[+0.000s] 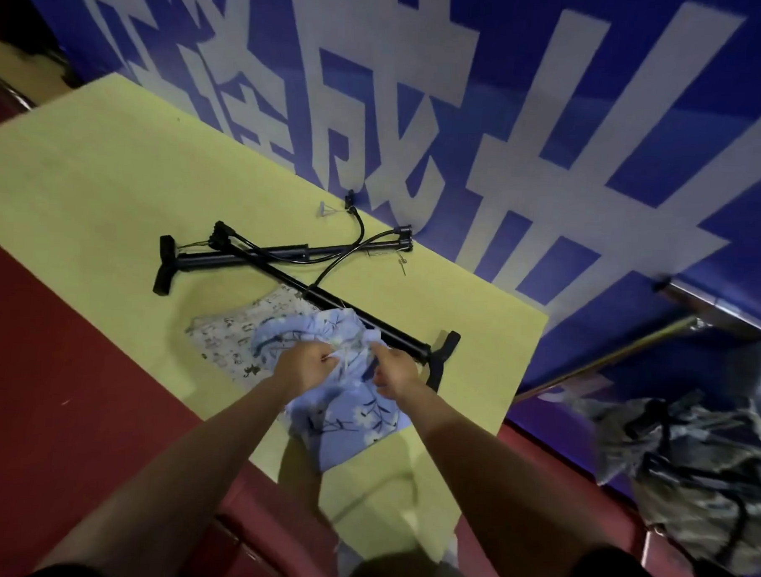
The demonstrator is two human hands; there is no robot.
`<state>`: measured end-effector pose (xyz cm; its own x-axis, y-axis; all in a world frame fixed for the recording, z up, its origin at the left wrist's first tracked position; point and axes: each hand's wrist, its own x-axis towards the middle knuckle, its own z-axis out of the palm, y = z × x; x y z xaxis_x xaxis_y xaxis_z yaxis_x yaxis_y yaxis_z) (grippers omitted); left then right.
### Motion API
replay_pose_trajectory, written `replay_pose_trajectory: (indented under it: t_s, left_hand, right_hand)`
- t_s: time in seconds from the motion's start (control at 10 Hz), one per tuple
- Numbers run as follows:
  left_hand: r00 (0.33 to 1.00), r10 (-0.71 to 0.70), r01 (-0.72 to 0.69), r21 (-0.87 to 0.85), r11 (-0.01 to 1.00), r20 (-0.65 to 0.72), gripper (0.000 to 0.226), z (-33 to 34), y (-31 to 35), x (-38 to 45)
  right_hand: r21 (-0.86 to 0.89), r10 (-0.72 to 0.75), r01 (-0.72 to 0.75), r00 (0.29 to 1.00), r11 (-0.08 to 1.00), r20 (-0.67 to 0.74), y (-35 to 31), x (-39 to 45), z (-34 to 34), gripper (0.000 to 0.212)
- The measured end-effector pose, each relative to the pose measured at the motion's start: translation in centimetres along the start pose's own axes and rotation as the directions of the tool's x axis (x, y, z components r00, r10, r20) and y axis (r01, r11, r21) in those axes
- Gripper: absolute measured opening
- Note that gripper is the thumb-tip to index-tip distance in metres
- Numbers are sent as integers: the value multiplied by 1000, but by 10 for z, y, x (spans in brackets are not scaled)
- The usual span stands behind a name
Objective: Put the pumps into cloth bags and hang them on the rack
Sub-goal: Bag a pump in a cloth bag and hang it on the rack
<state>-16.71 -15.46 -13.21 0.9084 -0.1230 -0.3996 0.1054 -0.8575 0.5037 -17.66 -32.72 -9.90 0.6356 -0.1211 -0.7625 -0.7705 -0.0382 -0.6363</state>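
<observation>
Two black hand pumps lie crossed on a yellow table (91, 179): one pump (240, 254) with its T-handle at the left, the other pump (394, 332) slanting down to the right with its handle near the table edge. A blue flowered cloth bag (355, 418) lies at the table's near side, partly over the second pump. My left hand (308, 366) and my right hand (394, 372) both pinch the bunched mouth of this bag by its drawstring. A white patterned cloth bag (233, 334) lies flat to the left, partly under the blue one.
A blue banner (551, 121) with large white characters stands behind the table. At the right, filled bags with black pump parts (689, 467) hang below a metal rail (607, 355). Small metal clips (325, 208) lie near the table's far edge. Red floor surrounds the table.
</observation>
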Motion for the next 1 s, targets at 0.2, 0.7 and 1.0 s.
replay_pose_trajectory:
  t_s: [0.2, 0.7, 1.0]
  left_hand:
    - [975, 194, -220, -404, 888, -105, 34, -18, 50, -28]
    - [882, 218, -452, -620, 641, -418, 24, -132, 154, -57]
    - [984, 124, -177, -769, 615, -127, 55, -107, 167, -57]
  right_hand:
    - [104, -98, 91, 993, 990, 71, -20, -24, -3, 25]
    - [741, -465, 87, 825, 666, 322, -136, -129, -89, 46]
    - [734, -538, 125, 762, 667, 360, -149, -145, -108, 56]
